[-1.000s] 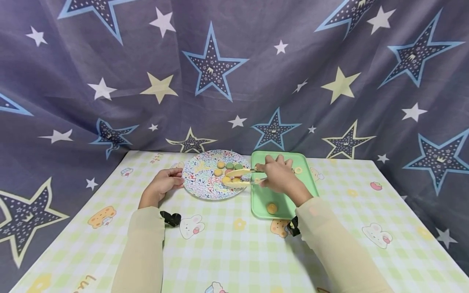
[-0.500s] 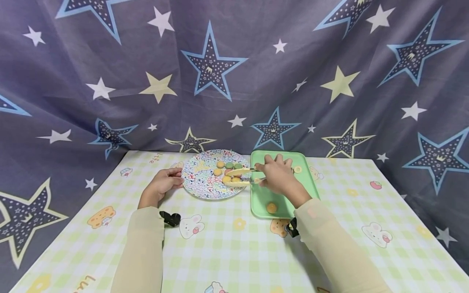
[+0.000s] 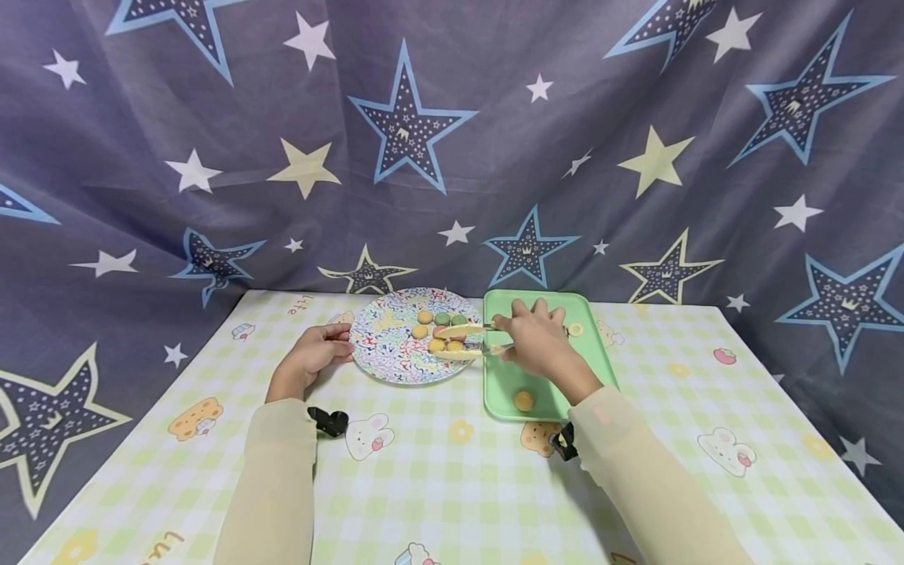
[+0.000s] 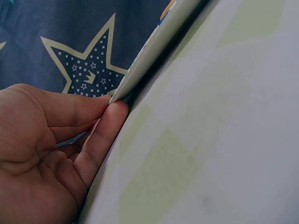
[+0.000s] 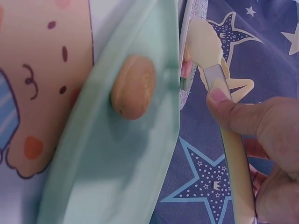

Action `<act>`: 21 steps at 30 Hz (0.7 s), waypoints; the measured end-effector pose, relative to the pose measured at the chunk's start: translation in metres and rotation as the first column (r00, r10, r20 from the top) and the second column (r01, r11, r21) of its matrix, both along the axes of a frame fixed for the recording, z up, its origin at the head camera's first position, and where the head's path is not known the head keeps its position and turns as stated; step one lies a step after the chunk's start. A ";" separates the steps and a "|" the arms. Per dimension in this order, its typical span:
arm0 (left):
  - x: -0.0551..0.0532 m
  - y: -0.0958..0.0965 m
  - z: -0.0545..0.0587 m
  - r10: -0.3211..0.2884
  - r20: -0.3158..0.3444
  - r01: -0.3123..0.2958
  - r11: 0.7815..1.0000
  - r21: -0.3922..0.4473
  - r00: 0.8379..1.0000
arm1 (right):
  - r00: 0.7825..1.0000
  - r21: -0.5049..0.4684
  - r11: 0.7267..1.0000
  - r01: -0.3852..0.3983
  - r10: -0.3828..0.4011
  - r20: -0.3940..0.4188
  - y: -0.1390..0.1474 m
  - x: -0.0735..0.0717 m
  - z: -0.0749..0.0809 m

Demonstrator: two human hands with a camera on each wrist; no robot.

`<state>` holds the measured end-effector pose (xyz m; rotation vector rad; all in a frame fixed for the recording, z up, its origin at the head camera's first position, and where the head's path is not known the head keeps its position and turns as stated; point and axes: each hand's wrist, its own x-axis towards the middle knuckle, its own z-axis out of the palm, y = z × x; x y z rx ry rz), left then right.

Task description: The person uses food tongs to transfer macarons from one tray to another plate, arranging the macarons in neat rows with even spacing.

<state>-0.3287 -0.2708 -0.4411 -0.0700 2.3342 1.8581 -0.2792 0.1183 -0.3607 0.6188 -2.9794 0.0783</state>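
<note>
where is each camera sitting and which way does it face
Head: worn on the head, looking forward and down at the table; both sleeves, left hand, right hand show.
Left wrist: low at the plate rim; fingers show.
Right wrist: low along the green tray; thumb on tongs.
Shared: the macaron on the tray, also in the head view.

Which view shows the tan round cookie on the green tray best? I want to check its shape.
Right wrist: the tan round cookie fills the view on the green tray. Head shows it small; left wrist misses it.
</note>
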 end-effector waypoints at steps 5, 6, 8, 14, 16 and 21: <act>0.000 0.000 0.001 0.000 -0.006 0.000 1.000 -0.003 1.000 | 1.000 -0.036 0.999 0.000 0.001 0.009 0.005 0.005 0.003; 0.000 0.000 0.000 0.002 -0.005 -0.002 1.000 -0.003 1.000 | 1.000 -0.046 0.999 -0.001 0.002 0.012 0.006 0.006 0.004; 0.000 0.000 0.000 0.001 -0.005 -0.001 1.000 -0.008 1.000 | 1.000 -0.061 0.998 -0.003 0.004 0.018 0.010 0.008 0.005; 0.001 0.000 -0.001 0.008 -0.003 -0.008 1.000 -0.019 1.000 | 1.000 -0.083 0.996 -0.011 0.012 0.014 0.023 0.016 0.009; 0.001 0.000 -0.001 0.006 -0.001 -0.006 1.000 -0.018 1.000 | 1.000 -0.090 0.996 -0.013 0.014 0.006 0.029 0.018 0.009; 0.000 0.000 0.000 0.002 0.005 -0.002 1.000 -0.007 1.000 | 1.000 -0.102 0.995 -0.020 0.018 -0.014 0.045 0.023 0.011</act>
